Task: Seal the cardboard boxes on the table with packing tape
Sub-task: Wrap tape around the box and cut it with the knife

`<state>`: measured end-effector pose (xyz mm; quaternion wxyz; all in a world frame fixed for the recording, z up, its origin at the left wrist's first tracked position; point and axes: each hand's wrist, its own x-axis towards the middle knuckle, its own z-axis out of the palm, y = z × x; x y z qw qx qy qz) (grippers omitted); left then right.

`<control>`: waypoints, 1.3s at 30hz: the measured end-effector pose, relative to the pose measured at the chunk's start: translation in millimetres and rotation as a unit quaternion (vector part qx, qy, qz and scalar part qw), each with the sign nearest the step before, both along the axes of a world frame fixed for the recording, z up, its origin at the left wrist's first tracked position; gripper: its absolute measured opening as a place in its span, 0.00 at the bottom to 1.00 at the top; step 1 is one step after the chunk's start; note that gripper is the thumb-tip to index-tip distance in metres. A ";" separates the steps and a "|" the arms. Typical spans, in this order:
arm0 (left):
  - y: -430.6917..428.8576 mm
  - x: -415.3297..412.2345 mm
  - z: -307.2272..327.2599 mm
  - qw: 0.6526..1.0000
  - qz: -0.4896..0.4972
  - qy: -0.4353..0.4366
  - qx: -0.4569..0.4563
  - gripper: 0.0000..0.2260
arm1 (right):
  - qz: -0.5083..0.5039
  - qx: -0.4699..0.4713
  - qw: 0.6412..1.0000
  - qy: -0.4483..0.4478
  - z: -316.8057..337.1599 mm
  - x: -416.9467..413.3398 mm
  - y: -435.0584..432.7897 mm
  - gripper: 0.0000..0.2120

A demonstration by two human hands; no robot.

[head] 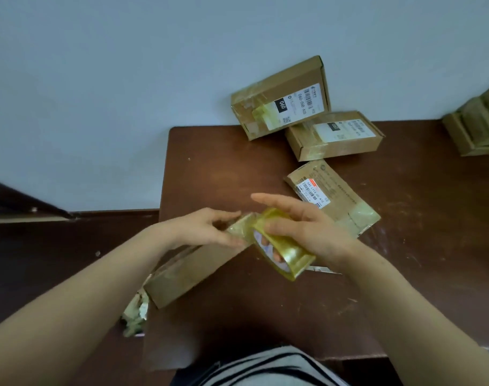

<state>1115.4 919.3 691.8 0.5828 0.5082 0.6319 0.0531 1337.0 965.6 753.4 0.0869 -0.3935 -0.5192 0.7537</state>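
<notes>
One box (pixel 279 98) at the tabletop's (pixel 223 168) far edge tilted against the wall (pixel 126 79), a second box (pixel 335 137) just right before it, a third box (pixel 338 196) nearer, a fourth box (pixel 193 271) along the left edge, the tape roll (pixel 282 243) above the middle, stacked boxes (pixel 477 126) at the far right.

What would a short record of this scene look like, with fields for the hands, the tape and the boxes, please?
left hand: pinches the tape end pulled off the roll
right hand: holds the tape roll above the table
near box: lies on the table under the hands, no label showing
at the back: leaning box tilted at the wall, second box beside it
middle: flat parcel just beyond the right hand
labels and tape: all three far items are labelled and carry yellowish tape
</notes>
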 end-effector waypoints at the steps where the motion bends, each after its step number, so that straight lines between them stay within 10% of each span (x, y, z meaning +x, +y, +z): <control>1: -1.5 -2.3 5.9 0.999 0.008 -0.025 0.021 0.28 | 0.004 0.006 1.000 0.017 6.1 -3.5 2.1 0.19; 3: -3.4 -0.9 12.6 0.995 0.012 -0.025 0.096 0.17 | -0.011 0.018 1.000 0.021 11.4 -17.1 7.6 0.17; 10: -17.5 31.9 -3.2 0.909 -0.025 0.322 0.262 0.34 | -0.058 0.084 0.994 -0.042 20.9 -54.4 23.4 0.19; 16: -4.5 17.4 -8.2 0.911 -0.029 0.348 0.219 0.37 | -0.061 0.157 0.982 -0.081 16.8 -20.6 -14.9 0.15; 22: 2.6 13.9 -15.6 0.989 0.104 -0.027 0.105 0.27 | -0.077 0.107 0.986 -0.096 -5.1 0.7 -18.3 0.13; 25: 11.5 2.6 -30.5 0.990 0.123 -0.024 0.062 0.37 | -0.057 0.126 0.986 -0.090 -22.9 -3.0 -13.2 0.17; 31: 25.5 1.1 -43.4 0.937 -0.006 0.289 0.197 0.40 | -0.084 0.207 0.968 -0.112 -46.2 -45.7 18.5 0.16; 35: 0.3 31.7 -63.4 0.934 -0.072 0.329 0.119 0.66 | -0.068 0.205 0.964 -0.154 -48.8 -71.6 40.2 0.16; 39: -6.7 37.2 -71.8 0.904 -0.077 0.390 0.156 0.65 | -0.041 0.120 0.985 -0.118 -48.2 -64.3 35.3 0.19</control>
